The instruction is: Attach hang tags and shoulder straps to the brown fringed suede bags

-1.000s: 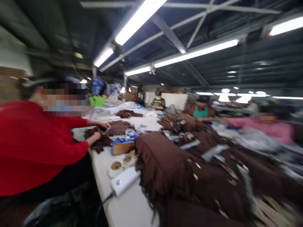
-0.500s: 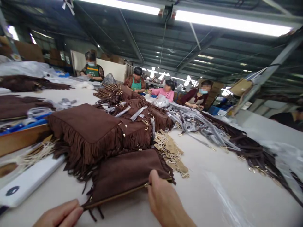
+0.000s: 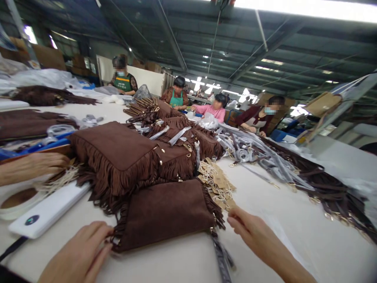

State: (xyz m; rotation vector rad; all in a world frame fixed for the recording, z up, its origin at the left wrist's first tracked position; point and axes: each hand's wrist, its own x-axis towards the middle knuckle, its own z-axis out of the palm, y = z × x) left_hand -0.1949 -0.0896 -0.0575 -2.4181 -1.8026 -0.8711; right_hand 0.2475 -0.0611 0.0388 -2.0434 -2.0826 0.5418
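Note:
A dark brown fringed suede bag [image 3: 167,212] lies flat on the table in front of me, fringe along its short sides. My left hand [image 3: 78,251] is closed at the bag's near left corner, thumb and fingers round a small metal fitting. A dark plastic-wrapped strap [image 3: 219,255] hangs from the near right corner. Just right of the bag is my right hand [image 3: 250,230], fingers curled together beside the brown paper tags with white strings [image 3: 218,181]; whatever its fingertips hold is hidden.
Fringed bags [image 3: 114,145] are stacked behind. Wrapped straps [image 3: 259,157] stretch along the right. Another person's hand [image 3: 38,167] reaches in at left, above a tape roll [image 3: 20,200] and a white device [image 3: 50,212]. Several co-workers sit across the table.
My right hand has left the bag's zipper edge and moved right. The bag lies flatter, and the wrapped strap now shows at its corner. Another person's hand has appeared at left.

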